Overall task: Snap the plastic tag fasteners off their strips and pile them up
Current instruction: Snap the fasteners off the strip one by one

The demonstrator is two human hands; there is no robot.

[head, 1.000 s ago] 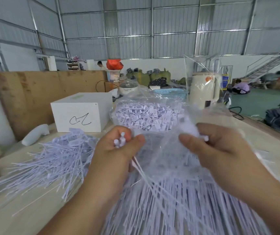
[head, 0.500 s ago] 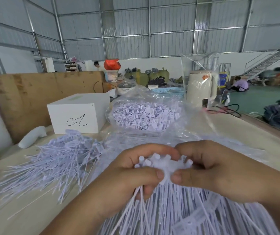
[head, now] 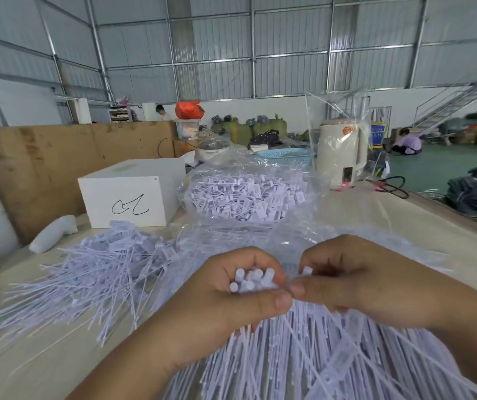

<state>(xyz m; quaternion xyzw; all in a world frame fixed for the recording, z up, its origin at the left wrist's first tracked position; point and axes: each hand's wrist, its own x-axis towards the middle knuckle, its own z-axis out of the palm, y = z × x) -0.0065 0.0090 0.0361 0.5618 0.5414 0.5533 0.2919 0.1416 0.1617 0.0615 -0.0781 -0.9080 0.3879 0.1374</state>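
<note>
My left hand (head: 225, 307) is closed around a bunch of white plastic tag fasteners (head: 253, 280), whose round heads stick up above my fingers. My right hand (head: 358, 284) touches it thumb to thumb and pinches one fastener head (head: 306, 270) beside the bunch. Their long thin tails fan out below both hands over a big heap of fasteners on strips (head: 332, 359). A loose pile of separated fasteners (head: 107, 269) lies on the table to the left.
A clear plastic bag of fasteners (head: 249, 197) sits behind my hands, and a white box (head: 130, 194) stands at its left. A white bottle (head: 52, 233) lies at far left. A cream kettle (head: 341, 151) stands at back right. A brown board (head: 29, 168) walls the left.
A second ago my hands were apart and raised near the bag. They came down and together, and the bunch in my left hand now shows more heads.
</note>
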